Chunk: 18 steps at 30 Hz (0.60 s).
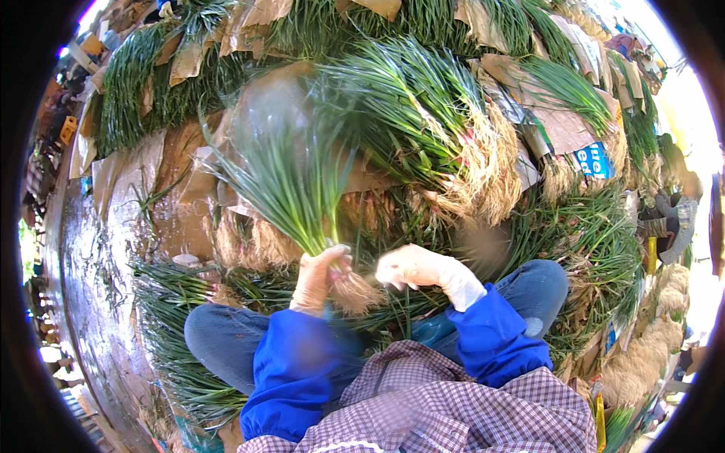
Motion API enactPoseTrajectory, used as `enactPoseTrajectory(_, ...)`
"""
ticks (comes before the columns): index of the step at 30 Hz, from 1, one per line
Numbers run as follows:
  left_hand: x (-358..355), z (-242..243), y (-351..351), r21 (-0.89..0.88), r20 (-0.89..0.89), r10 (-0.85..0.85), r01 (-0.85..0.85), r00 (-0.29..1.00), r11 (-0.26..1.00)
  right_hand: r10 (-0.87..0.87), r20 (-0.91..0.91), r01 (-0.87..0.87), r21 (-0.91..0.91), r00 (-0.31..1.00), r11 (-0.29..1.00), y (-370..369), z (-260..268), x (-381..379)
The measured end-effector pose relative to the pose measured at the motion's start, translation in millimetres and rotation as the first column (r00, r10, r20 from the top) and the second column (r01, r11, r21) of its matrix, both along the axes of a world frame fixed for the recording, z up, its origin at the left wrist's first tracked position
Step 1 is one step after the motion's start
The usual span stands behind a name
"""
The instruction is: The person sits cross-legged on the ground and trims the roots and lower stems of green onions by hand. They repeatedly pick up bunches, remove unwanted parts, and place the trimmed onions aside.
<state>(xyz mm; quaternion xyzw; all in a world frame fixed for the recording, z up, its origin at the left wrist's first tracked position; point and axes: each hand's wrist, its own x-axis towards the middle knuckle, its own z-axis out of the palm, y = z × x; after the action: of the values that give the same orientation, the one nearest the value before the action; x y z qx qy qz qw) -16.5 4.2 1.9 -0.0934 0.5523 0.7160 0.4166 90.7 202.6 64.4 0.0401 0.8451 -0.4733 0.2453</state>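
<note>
My left hand, in a pale glove, is closed around the base of a bunch of green onions. The long leaves fan up and away, and the stringy roots hang out on the right side of the fist. My right hand, gloved too, is just right of those roots, its fingers curled downward and partly hidden; whether it pinches anything is unclear. Beyond it lies a large heap of green onions with its pale roots towards the right.
Cardboard sheets lie between rows of onion bunches at the back. Loose green onions cover the ground at right and also beside my left knee. A wet floor runs along the left. A worker's sleeve shows far right.
</note>
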Motion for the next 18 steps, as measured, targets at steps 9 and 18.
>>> enactPoseTrajectory(9, -11, 24, 4, 0.335, 0.082, 0.011, -0.038, 0.997, 0.941, -0.270, -0.188, 0.321, 0.702, 0.944, 0.636, 81, -52, -29)
enactPoseTrajectory(18, 2, -15, 4, 0.295, 0.231, 0.045, -0.115, 0.972, 0.949, -0.268, -0.473, 0.404, 0.214, 0.839, 0.889, 0, -44, -1)
